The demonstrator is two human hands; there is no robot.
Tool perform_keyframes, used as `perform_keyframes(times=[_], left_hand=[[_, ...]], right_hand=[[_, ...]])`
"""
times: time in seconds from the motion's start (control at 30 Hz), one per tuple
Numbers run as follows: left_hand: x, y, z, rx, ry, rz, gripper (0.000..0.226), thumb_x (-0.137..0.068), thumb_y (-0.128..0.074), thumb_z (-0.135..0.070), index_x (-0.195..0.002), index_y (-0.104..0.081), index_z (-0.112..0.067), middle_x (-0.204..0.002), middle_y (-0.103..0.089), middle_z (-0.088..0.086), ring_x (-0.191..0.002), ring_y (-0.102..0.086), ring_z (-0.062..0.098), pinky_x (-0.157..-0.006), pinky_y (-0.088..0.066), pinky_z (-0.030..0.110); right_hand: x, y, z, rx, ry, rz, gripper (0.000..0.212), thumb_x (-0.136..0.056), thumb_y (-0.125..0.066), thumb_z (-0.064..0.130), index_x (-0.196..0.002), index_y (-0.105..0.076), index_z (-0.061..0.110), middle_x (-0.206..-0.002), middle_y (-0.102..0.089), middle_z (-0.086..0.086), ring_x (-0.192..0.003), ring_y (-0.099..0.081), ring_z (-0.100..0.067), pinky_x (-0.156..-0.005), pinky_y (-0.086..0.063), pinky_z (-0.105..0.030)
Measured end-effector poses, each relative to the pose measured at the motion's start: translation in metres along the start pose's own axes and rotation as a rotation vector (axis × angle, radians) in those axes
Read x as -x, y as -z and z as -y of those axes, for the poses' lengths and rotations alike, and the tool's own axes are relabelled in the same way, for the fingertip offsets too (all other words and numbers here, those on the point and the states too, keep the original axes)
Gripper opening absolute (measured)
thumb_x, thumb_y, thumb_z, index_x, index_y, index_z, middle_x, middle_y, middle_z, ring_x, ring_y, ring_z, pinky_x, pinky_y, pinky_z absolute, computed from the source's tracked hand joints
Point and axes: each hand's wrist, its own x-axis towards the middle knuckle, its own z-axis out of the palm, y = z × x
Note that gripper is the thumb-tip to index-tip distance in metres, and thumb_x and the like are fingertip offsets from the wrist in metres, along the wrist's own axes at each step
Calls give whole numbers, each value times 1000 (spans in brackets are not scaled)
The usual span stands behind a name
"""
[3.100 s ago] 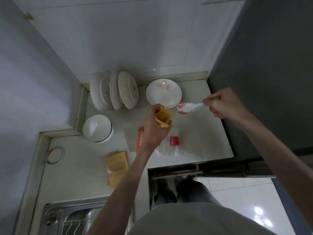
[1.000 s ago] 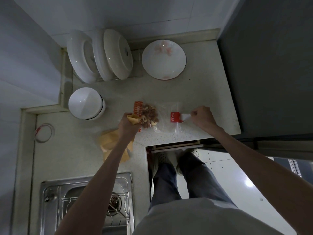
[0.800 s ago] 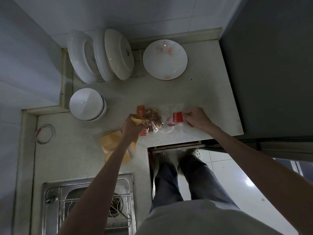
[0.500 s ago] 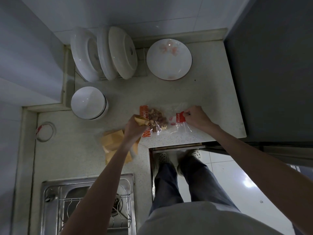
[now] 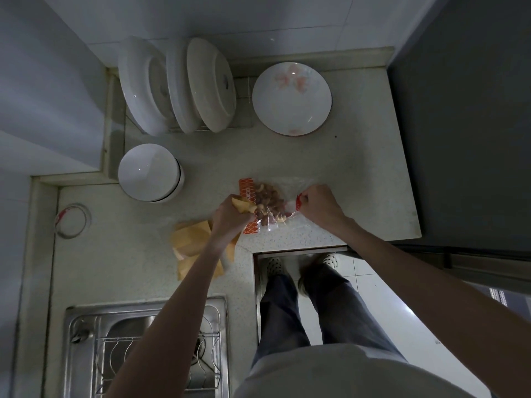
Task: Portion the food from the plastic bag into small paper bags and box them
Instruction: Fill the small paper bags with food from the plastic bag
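A clear plastic bag [image 5: 287,188] with an orange strip lies on the counter and holds a heap of brown nuts [image 5: 268,202]. My left hand [image 5: 230,218] grips a small tan paper bag [image 5: 244,206], whose mouth is right against the nuts. My right hand [image 5: 319,206] is curled at the bag's red-labelled opening and holds a spoon [image 5: 288,208]. The spoon reaches into the bag and only a reddish bit of it shows through the plastic. A loose stack of more paper bags [image 5: 192,245] lies under my left forearm.
Upright plates stand in a rack [image 5: 178,84] at the back, with a flat plate [image 5: 291,99] to their right. An upturned white bowl [image 5: 149,172] sits left of the bag. A steel sink [image 5: 143,349] is near left. A dark appliance [image 5: 459,110] bounds the right. The counter edge [image 5: 301,245] runs below my hands.
My right hand has slid left along the plastic bag toward the nuts, pushing the spoon deeper in. My left hand keeps the paper bag at the nuts.
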Motion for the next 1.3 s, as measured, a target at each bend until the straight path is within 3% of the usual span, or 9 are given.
perform_keyframes(times=[0.07,0.17,0.33,0.47,0.57,0.7,0.9,1.2,1.3], left_hand=[[-1,1,-2,7,10,4,44,-68,-76,-14,-104,-55,-26,-88,-62,-10,-85,-61,8,-64,-48,24],[-2,2,-3,22,35,2,44,-67,-78,-15,-102,-55,-29,-86,-61,-12,-81,-58,3,-59,-42,20],[-2,2,0,53,49,16,44,-66,-78,-13,-103,-57,-25,-86,-63,-10,-82,-61,7,-64,-48,25],[-1,1,2,64,32,10,44,-67,-78,-13,-104,-56,-25,-85,-63,-11,-80,-61,5,-58,-45,19],[-4,0,5,52,40,10,44,-67,-78,-14,-105,-57,-25,-87,-64,-9,-84,-64,10,-67,-55,28],[-7,-1,9,36,30,13,44,-68,-78,-15,-104,-56,-24,-90,-64,-8,-91,-65,17,-82,-58,42],[-5,-4,11,64,29,-18,43,-68,-80,-17,-99,-53,-31,-87,-63,-11,-86,-65,11,-77,-60,40],[-4,-2,7,90,52,-6,40,-69,-80,-12,-95,-54,-29,-85,-65,-7,-77,-67,9,-55,-51,18],[-4,-1,7,112,66,3,38,-68,-80,-12,-89,-56,-30,-82,-66,-5,-74,-68,11,-61,-58,27]], right_hand=[[-2,-3,3,9,-2,-2,32,-81,-44,-7,-50,-51,-6,-48,-37,-12,-46,-37,-19,-50,-33,-25],[-5,-6,6,-24,10,-9,32,-80,-44,-8,-49,-47,0,-45,-33,-8,-44,-32,-17,-48,-29,-24],[-12,-15,5,-156,-68,38,29,-88,-49,-2,-68,-62,-17,-53,-47,-20,-48,-42,-16,-50,-33,-24],[-16,-26,2,-270,-137,66,28,-91,-50,1,-71,-67,-8,-53,-54,-5,-44,-43,-11,-46,-34,-20],[-18,-31,-4,-352,-206,76,32,-88,-49,-2,-64,-66,9,-42,-53,9,-36,-44,-1,-40,-34,-16],[-19,-35,-10,-533,-354,94,23,-88,-48,-6,-85,-70,1,-54,-59,-4,-37,-48,-3,-35,-35,-14],[-23,-35,-12,-557,-444,137,24,-89,-45,-10,-86,-64,5,-63,-60,-11,-32,-47,-2,-35,-36,-14],[-15,-28,-23,-553,-463,112,22,-90,-41,-11,-93,-56,5,-77,-55,-9,-56,-52,-14,-37,-42,-14],[-12,-28,-27,-582,-495,90,20,-90,-42,-11,-92,-54,5,-87,-54,-11,-64,-55,-17,-36,-43,-13]])
